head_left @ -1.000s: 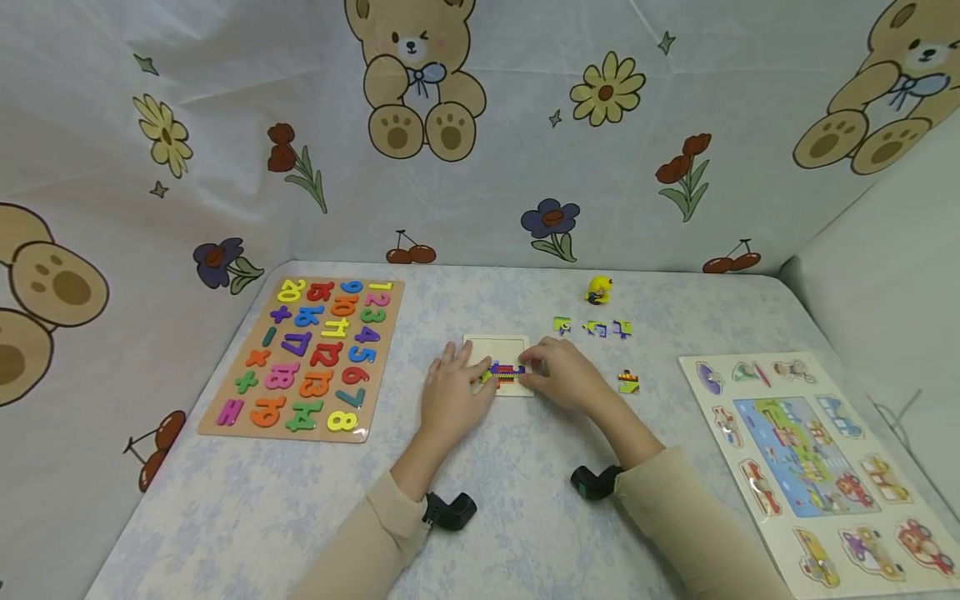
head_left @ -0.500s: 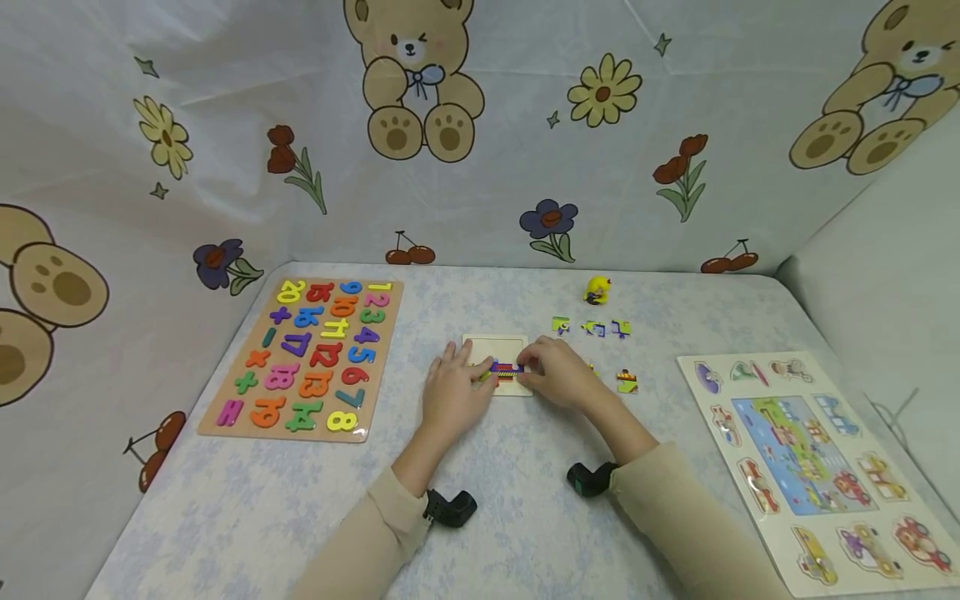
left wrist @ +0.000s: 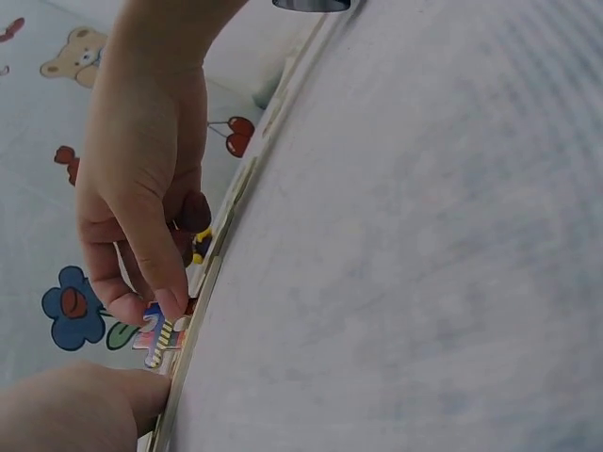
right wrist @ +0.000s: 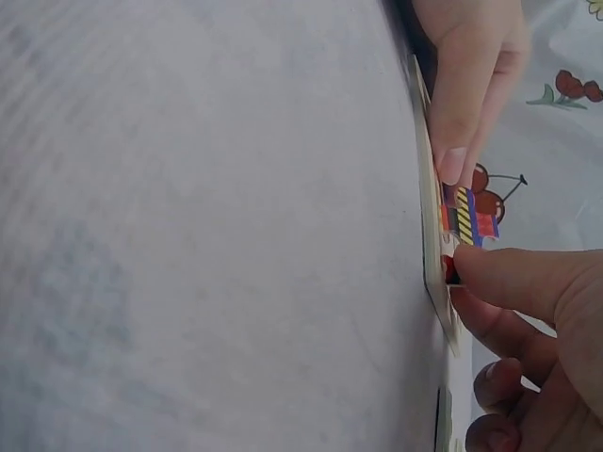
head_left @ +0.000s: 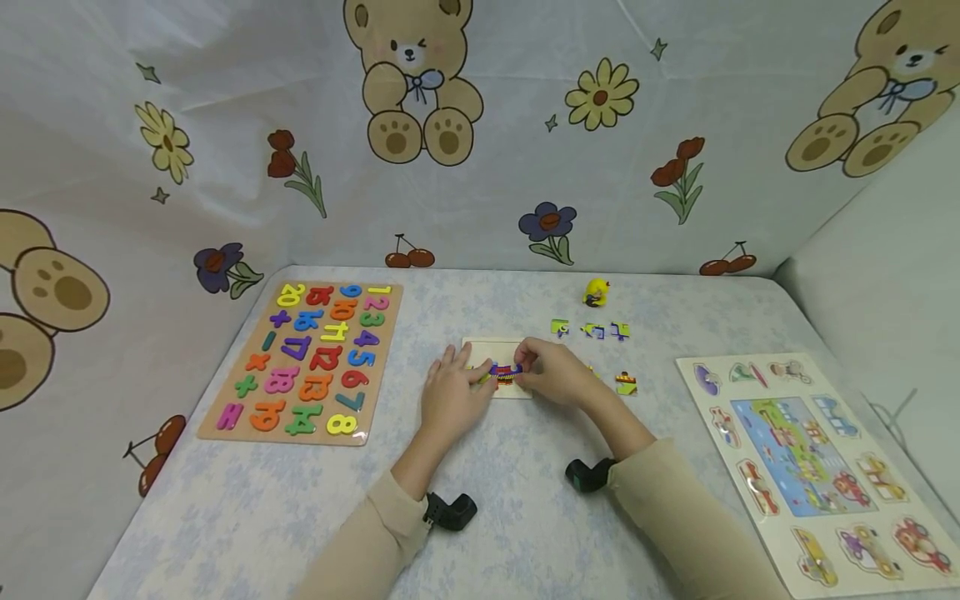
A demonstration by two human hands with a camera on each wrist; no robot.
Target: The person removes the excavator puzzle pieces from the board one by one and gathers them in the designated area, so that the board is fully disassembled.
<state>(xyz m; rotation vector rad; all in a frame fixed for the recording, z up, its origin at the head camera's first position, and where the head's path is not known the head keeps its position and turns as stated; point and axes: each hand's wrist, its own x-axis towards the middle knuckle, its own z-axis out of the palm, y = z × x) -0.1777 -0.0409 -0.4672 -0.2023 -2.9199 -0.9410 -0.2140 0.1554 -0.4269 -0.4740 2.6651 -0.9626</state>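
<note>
A small wooden puzzle tray (head_left: pixel 491 350) lies mid-table. Colourful jigsaw pieces with a yellow-and-black stripe (head_left: pixel 505 375) sit in its lower part; in the right wrist view the striped piece (right wrist: pixel 466 215) stands tilted up from the tray. My left hand (head_left: pixel 453 392) rests over the tray's left side, fingers straight, its thumb touching the pieces' left end. At the right end my right hand (head_left: pixel 558 375) pinches a jigsaw piece (right wrist: pixel 452 271) between thumb and index finger. Fingers hide most of that piece.
Several loose jigsaw pieces (head_left: pixel 592 331) lie behind my right hand, one more piece (head_left: pixel 626 383) to its right. A yellow toy duck (head_left: pixel 596 292) stands behind them. A number board (head_left: pixel 300 358) lies left, a picture puzzle board (head_left: pixel 806 458) right.
My right hand has shifted slightly, its fingers lifting a little at the tray's right end. The striped pieces now look tilted. My left hand stays in place.
</note>
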